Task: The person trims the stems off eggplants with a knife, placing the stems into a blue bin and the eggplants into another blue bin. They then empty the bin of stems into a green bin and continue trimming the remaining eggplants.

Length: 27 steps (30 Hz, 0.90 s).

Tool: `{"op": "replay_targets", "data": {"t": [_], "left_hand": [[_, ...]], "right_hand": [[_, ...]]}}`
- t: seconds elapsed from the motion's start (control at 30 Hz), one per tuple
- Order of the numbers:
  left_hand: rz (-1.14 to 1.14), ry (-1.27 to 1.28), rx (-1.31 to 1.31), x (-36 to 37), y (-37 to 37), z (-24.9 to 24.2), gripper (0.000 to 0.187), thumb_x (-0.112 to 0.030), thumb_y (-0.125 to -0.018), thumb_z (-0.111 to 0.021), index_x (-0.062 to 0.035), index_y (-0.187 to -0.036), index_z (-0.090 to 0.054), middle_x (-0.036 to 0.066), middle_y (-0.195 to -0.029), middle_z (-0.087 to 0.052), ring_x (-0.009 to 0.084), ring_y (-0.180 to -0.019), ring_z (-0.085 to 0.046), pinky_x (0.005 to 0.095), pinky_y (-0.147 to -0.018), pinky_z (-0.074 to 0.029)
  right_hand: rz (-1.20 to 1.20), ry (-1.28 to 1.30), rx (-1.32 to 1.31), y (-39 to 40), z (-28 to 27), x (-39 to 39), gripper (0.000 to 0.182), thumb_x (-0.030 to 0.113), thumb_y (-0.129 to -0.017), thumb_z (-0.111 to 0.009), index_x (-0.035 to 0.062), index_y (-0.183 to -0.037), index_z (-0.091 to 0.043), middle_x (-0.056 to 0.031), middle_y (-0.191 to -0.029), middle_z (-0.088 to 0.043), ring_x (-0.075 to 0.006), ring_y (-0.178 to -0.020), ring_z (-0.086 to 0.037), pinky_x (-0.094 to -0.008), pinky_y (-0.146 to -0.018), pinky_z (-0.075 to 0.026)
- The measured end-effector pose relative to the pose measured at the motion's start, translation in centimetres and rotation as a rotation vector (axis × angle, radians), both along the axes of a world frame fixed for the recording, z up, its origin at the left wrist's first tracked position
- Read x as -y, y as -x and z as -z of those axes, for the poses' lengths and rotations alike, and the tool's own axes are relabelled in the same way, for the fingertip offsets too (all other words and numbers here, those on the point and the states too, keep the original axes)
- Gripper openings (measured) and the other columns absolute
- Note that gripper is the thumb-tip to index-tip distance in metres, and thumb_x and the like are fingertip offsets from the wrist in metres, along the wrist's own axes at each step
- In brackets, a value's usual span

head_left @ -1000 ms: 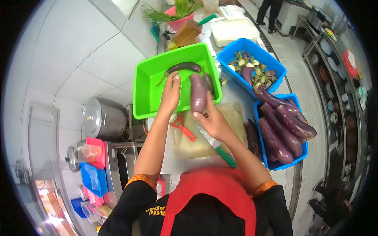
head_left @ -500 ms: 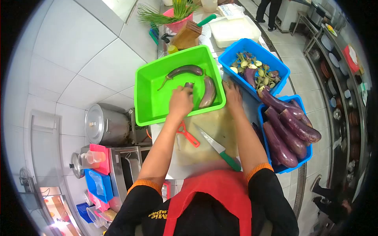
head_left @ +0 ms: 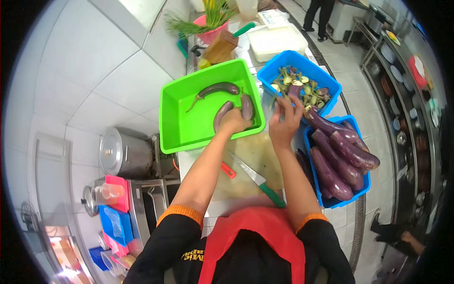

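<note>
Inside the green tub (head_left: 177, 131), my left hand (head_left: 236, 121) is closed around the lower end of an eggplant (head_left: 246, 105) at the right side, its fingertips partly hidden. A second eggplant (head_left: 221, 113) lies just left of that hand, and a curved one (head_left: 222, 87) with a long stem rests behind. My right hand (head_left: 284, 123) is raised at the near edge of a blue bin (head_left: 334, 97), fingers bent and apart. Those fingertips overlap a purple eggplant piece (head_left: 295, 90) among cut eggplant tops (head_left: 316, 97).
A green-handled knife (head_left: 255, 177) and a red-handled tool (head_left: 228, 170) lie on the cutting board (head_left: 236, 190). Large eggplants (head_left: 336, 161) heap above a second blue bin (head_left: 360, 190) at right. A knife block (head_left: 221, 47) and white container (head_left: 278, 43) stand behind.
My left hand has moved right, from one eggplant to the other, leaving the first in the tub. My right hand has lifted off the tub's side toward the bin of tops.
</note>
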<state>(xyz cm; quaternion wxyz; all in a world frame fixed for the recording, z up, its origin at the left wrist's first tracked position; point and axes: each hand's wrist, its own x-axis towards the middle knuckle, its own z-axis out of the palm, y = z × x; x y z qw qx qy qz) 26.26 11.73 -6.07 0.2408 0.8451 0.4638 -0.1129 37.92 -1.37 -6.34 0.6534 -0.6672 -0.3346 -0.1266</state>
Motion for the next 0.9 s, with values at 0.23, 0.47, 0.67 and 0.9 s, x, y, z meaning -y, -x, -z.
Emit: {"op": "replay_targets", "data": {"t": [0.23,0.47,0.67,0.9], "left_hand": [[-0.061,-0.447,0.641,5.4,3.8,-8.5,0.055,-0.023,-0.072,-0.082,0.0011,-0.117,-0.062,0.022,-0.11,-0.064,0.0383,-0.104,-0.063,0.0435,-0.091,-0.05],[0.139,-0.63,0.772,13.2,6.3,-14.5,0.062,-0.008,-0.067,-0.082,-0.001,-0.123,-0.057,0.017,-0.111,-0.057,0.0364,-0.1,-0.054,0.0436,-0.088,-0.047],[0.173,-0.732,0.733,15.4,7.2,-15.1,0.066,-0.006,-0.063,-0.084,-0.0013,-0.124,-0.057,0.016,-0.113,-0.057,0.0356,-0.101,-0.054,0.043,-0.088,-0.048],[0.165,-0.67,0.756,16.0,7.2,-14.3,0.065,-0.007,-0.065,-0.083,-0.0016,-0.124,-0.059,0.016,-0.11,-0.057,0.0352,-0.102,-0.056,0.0417,-0.09,-0.047]], "right_hand": [[-0.127,0.095,0.344,0.1,-8.3,2.2,0.049,0.009,-0.078,-0.077,0.0126,-0.125,-0.061,-0.0125,-0.109,-0.06,-0.035,-0.101,-0.057,-0.0439,-0.083,-0.047],[-0.434,-0.068,0.159,3.8,-11.4,6.6,0.029,0.006,-0.073,-0.08,0.0103,-0.101,-0.072,-0.008,-0.092,-0.063,-0.0292,-0.086,-0.062,-0.0394,-0.075,-0.05],[-0.427,-0.083,0.296,3.5,-11.5,8.2,0.021,0.003,-0.074,-0.078,0.0083,-0.093,-0.069,-0.008,-0.088,-0.064,-0.0297,-0.081,-0.063,-0.039,-0.071,-0.051],[-0.396,0.014,0.49,2.8,-12.0,9.1,0.012,0.002,-0.079,-0.072,0.0057,-0.087,-0.064,-0.0094,-0.086,-0.063,-0.0319,-0.079,-0.061,-0.0414,-0.067,-0.049]]}}
